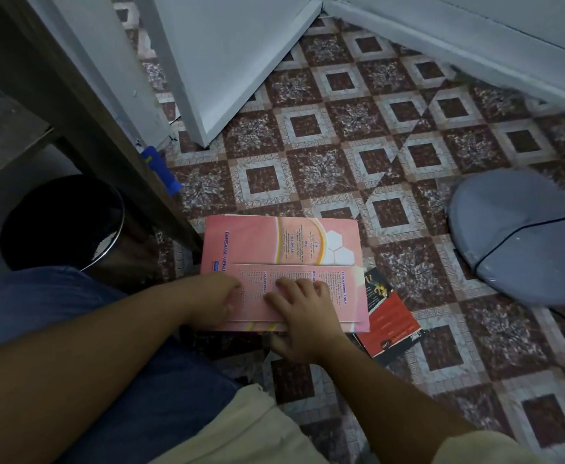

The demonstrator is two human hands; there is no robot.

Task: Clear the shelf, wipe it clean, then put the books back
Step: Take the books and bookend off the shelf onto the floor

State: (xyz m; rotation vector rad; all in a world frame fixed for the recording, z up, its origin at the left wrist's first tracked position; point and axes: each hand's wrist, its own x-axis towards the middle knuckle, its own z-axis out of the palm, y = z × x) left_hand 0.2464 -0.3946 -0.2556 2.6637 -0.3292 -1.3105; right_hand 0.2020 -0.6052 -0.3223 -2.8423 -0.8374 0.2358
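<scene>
Tiled floor (341,128), pink books (274,242) under left hand (214,296), right hand (303,316); black bin (63,222) beside.

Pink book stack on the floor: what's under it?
A red-and-black book pokes out from under the right near corner of the pink book stack, lying on the patterned floor. How far it runs beneath, or anything else under there, is covered.

The patterned floor (341,128) carries a stack of pink books (284,242), a red-black book (391,323) tucked under its right edge, a black bin (63,222) at the left and a grey rounded object (522,242) at the right.
</scene>
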